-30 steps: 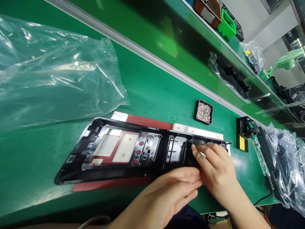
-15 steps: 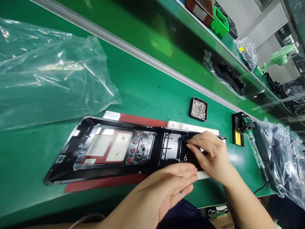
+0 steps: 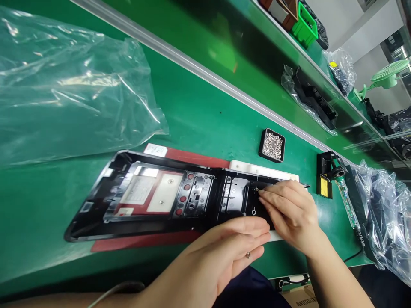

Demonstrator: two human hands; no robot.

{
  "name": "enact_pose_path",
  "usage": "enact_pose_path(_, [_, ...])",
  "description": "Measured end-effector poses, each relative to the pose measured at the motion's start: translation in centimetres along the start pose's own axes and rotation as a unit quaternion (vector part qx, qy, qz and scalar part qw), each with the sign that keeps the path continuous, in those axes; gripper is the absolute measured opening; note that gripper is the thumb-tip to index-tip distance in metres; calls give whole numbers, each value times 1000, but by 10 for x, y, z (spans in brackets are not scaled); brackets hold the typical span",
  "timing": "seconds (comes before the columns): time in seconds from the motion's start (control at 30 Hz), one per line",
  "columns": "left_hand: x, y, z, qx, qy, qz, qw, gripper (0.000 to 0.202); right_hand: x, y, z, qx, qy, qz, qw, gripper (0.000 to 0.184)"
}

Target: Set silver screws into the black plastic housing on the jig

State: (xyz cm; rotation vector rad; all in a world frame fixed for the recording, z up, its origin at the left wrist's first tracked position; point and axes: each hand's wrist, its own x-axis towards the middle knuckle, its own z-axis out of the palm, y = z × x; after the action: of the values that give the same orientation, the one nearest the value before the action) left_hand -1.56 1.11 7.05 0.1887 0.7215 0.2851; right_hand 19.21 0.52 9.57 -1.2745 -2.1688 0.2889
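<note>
A black plastic housing (image 3: 213, 209) lies hollow side up, with a rectangular window and several small posts inside. My right hand (image 3: 290, 214) hovers over its right end, thumb and fingertips pressed together just beside a post with a small shiny metal nut (image 3: 256, 188) at its top. What the fingertips hold, if anything, is hidden. Another ring-topped post (image 3: 254, 212) shows below. My left hand (image 3: 231, 252) lies along the housing's near edge, fingers stretched out. One small metal nut (image 3: 248, 255) rests on its lower finger; the inside of the palm is hidden.
Beyond the housing stands a small black tray (image 3: 272, 145) of metal nuts. Red and white supports (image 3: 199, 156) lie under the housing. A clear plastic bag (image 3: 80, 94) spreads at left. A soldering iron stand (image 3: 324, 175) and bagged black parts (image 3: 375, 209) are at right.
My right fingertips have drawn slightly back from the post, and the shiny nut on it now shows. My left hand keeps its pose. The whole view has shifted a little.
</note>
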Motion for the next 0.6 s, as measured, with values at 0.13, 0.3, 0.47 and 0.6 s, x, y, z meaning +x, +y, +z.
enact_pose_path(0.13, [1, 10, 14, -48, 35, -61, 996, 64, -8, -23, -11, 18, 67, 37, 997, 21])
enact_pose_path(0.3, [-1, 16, 20, -60, 38, -67, 995, 68, -17, -49, -6, 97, 26, 62, 993, 19])
enact_pose_path(0.47, [-1, 15, 16, -83, 43, -85, 992, 74, -16, -57, 3, 113, -4, 60, 992, 24])
enact_pose_path(0.6, [-1, 7, 8, -72, 23, -68, 995, 72, -18, -57, 3, 91, -40, 78, 992, 33])
